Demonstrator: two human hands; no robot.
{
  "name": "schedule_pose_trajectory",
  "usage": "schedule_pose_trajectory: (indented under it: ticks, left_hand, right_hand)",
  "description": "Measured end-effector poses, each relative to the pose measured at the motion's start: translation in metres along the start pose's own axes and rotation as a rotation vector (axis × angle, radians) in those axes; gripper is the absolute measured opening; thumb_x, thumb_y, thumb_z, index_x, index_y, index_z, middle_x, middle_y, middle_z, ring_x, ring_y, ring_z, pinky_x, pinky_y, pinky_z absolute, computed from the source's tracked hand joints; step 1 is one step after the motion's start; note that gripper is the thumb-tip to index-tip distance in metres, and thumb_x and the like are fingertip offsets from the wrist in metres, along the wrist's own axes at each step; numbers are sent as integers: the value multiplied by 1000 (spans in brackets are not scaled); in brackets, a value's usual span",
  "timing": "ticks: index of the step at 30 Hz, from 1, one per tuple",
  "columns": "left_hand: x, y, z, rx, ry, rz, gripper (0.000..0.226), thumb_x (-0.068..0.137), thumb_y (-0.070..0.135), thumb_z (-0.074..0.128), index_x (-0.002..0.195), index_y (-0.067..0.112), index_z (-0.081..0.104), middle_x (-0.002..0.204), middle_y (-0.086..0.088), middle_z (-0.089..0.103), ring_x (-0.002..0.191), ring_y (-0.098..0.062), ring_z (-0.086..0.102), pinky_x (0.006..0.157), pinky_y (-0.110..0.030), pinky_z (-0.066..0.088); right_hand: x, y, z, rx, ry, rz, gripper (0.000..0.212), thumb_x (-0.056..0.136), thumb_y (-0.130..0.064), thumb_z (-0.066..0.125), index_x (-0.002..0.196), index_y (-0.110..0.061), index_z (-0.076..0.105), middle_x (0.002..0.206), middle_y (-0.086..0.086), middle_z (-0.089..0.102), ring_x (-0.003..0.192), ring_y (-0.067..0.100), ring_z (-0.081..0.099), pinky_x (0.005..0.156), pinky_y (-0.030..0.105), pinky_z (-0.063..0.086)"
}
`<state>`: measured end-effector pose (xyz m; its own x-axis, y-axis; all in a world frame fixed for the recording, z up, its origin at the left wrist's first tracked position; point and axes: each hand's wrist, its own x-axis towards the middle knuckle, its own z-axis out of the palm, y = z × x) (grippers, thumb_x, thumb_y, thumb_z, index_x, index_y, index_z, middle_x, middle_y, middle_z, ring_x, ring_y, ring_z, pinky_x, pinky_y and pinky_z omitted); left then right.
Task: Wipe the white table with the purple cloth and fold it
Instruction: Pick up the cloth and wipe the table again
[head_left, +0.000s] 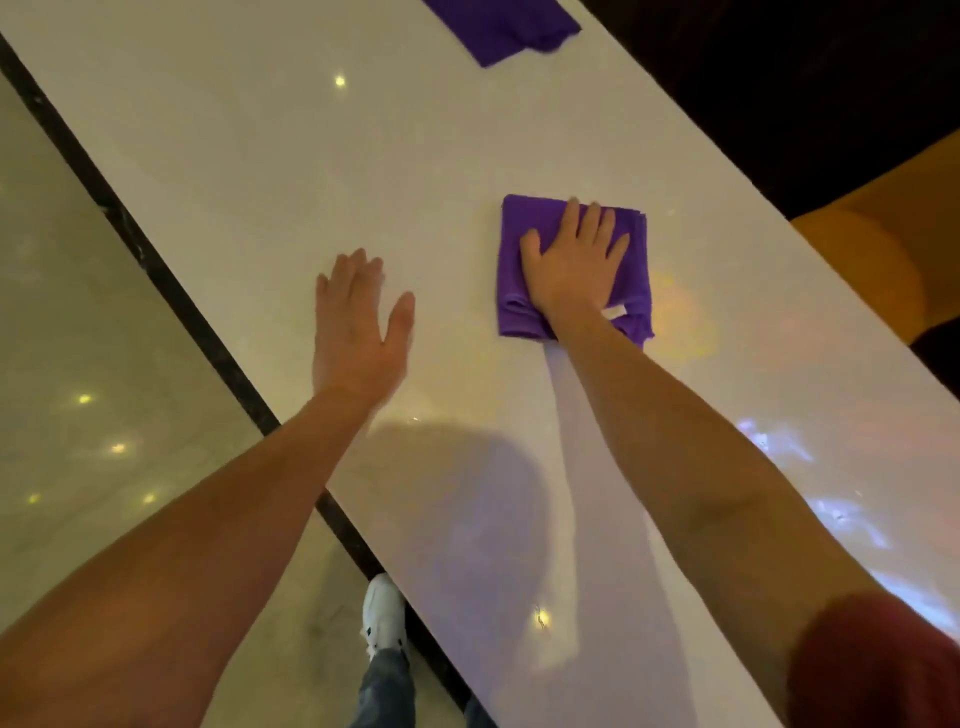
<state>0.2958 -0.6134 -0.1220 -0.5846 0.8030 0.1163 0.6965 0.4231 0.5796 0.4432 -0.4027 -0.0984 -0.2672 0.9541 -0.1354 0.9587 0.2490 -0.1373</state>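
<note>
A purple cloth (515, 244), folded into a rough square, lies on the glossy white table (291, 171). My right hand (574, 260) presses flat on top of it, palm down, fingers spread, and covers its middle. A small white tag shows at the cloth's near right corner. My left hand (358, 322) lies flat on the bare tabletop to the left of the cloth, fingers together and thumb out, holding nothing.
A second purple cloth (498, 26) lies at the far end of the table, partly cut off by the frame. The table's dark edge (171, 291) runs diagonally on the left, with shiny tiled floor (67, 364) beyond. My white shoe (383, 613) stands by the edge. An orange seat (883, 249) is at the right.
</note>
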Motion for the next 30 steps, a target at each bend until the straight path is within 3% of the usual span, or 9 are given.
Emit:
schedule_pose_trajectory:
  ticks: [5,10,13,15,17,20,22,26,30]
  left_hand:
    - [1,8,-1,-94,91,-25,54,107,38,43,142,-3,50,147,-24,52,139,-39,46,119,-45,33]
    - [-2,28,-1,430,-135,10,65,102,43,25,147,-2,43,155,-29,40,144,-44,35,120,-57,22]
    - [-51,68,13,375,-112,-3,64,104,43,33,153,1,38,163,-24,31,152,-42,25,124,-56,16]
    - [-99,86,31,366,-178,-13,66,105,43,34,156,0,34,166,-26,22,154,-44,18,125,-55,12]
    - [-133,93,41,378,-208,3,69,105,46,31,156,-1,32,166,-27,21,155,-44,15,126,-55,8]
    - [-146,93,45,420,-152,23,69,106,46,29,155,-1,33,166,-25,23,155,-42,15,127,-54,8]
    - [-145,97,43,420,-142,18,66,107,43,29,156,-2,33,166,-25,24,156,-41,15,127,-54,9]
    - [-144,101,42,408,-130,40,62,106,36,33,155,-2,34,165,-25,25,155,-41,16,127,-54,10]
    - [-147,104,42,416,-101,44,59,107,33,34,153,-3,36,164,-27,26,155,-43,16,126,-56,9]
  right_hand:
    - [-139,16,22,18,-7,-392,80,97,-57,31,162,-10,34,170,20,26,160,38,15,128,58,7]
    - [-309,89,39,68,-129,-602,76,101,-59,36,162,-14,29,172,14,23,162,33,8,130,55,1]
    - [-341,158,31,9,-185,-751,75,100,-61,38,162,-20,30,172,9,26,162,29,7,130,53,-1]
    - [-304,191,20,5,-147,-707,75,98,-61,42,161,-21,36,170,8,31,161,29,14,130,52,2]
    - [-237,205,7,-5,-97,-518,77,97,-61,40,161,-20,37,171,10,29,160,30,16,130,54,4]
    - [-156,200,-7,-27,-59,-280,80,98,-61,30,164,-16,30,172,14,24,161,34,12,129,57,4]
    - [-155,178,-6,-15,-60,-207,81,99,-61,26,165,-14,23,173,17,18,161,36,8,129,58,2]
    - [-266,159,15,50,-44,-446,80,99,-58,35,163,-9,30,171,20,23,160,38,11,128,59,4]
    - [-400,227,27,31,-123,-615,76,101,-59,40,163,-16,31,171,12,26,161,32,11,129,57,5]
